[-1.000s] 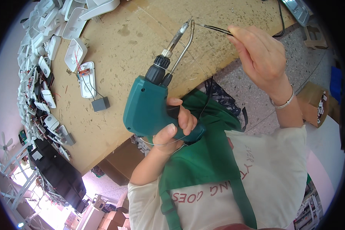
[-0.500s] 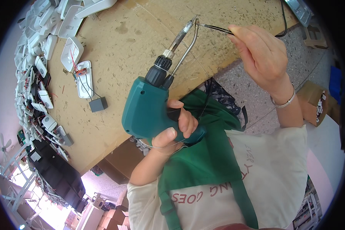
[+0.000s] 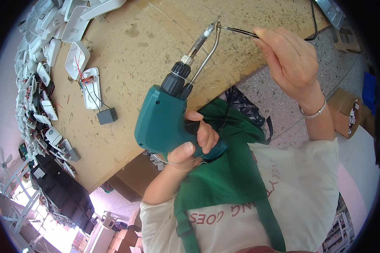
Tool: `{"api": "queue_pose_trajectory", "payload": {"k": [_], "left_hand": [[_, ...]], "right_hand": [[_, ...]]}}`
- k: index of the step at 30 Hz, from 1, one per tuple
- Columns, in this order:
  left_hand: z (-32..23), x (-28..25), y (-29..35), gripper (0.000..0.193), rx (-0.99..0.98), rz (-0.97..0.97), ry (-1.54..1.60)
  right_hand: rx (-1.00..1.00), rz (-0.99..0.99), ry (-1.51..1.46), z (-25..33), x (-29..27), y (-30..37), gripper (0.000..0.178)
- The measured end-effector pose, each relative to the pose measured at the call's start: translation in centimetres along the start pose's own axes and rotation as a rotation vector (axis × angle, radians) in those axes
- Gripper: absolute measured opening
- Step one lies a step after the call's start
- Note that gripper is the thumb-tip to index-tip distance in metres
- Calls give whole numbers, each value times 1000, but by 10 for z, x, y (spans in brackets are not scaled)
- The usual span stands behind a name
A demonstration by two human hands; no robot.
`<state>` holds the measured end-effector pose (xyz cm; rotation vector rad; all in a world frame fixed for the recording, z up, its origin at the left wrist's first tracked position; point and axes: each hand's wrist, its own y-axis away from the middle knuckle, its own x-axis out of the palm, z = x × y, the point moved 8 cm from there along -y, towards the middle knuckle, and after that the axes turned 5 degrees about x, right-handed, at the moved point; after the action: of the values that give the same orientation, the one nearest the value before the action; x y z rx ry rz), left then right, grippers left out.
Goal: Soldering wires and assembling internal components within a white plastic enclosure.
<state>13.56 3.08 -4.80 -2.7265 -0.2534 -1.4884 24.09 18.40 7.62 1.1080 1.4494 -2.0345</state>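
My left hand (image 3: 200,137) is wrapped round the grip of a teal soldering gun (image 3: 158,122), its fingers by the black trigger. The gun's soldering tip (image 3: 202,39) points up and away over the table, with a curved metal feed tube (image 3: 207,57) alongside it. A loop of thin solder wire (image 3: 169,161) hangs at the back of the gun, by my left wrist. Between thumb and fingertips, my right hand (image 3: 293,59) pinches two thin black wires (image 3: 240,31). Their silvery ends reach the mouth of the feed tube, just beside the tip; actual contact is too small to tell.
On the brown tabletop (image 3: 122,71), left of the gun, lies an opened white casing (image 3: 91,90) wired to a dark grey block (image 3: 107,116). White housings (image 3: 77,25) and wired units pile along the left edge. A cardboard box (image 3: 344,111) stands at right.
The soldering gun's tip and the wire ends have shifted very slightly to the right together. Both hands keep their grips.
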Motion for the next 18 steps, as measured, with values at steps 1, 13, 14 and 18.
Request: {"api": "queue_pose_trajectory", "payload": {"k": [1, 13, 14, 18], "left_hand": [[0, 0, 0, 57, -2, 0, 1], [2, -2, 1, 58, -13, -15, 0], [2, -1, 1, 57, -12, -15, 0], [2, -2, 0, 57, -12, -14, -4]], "right_hand": [[-3, -1, 6, 0, 0, 0, 21], [-8, 10, 12, -2, 2, 1, 22], [-8, 10, 11, -2, 2, 2, 22], [8, 15, 9, -4, 3, 2, 22]]}}
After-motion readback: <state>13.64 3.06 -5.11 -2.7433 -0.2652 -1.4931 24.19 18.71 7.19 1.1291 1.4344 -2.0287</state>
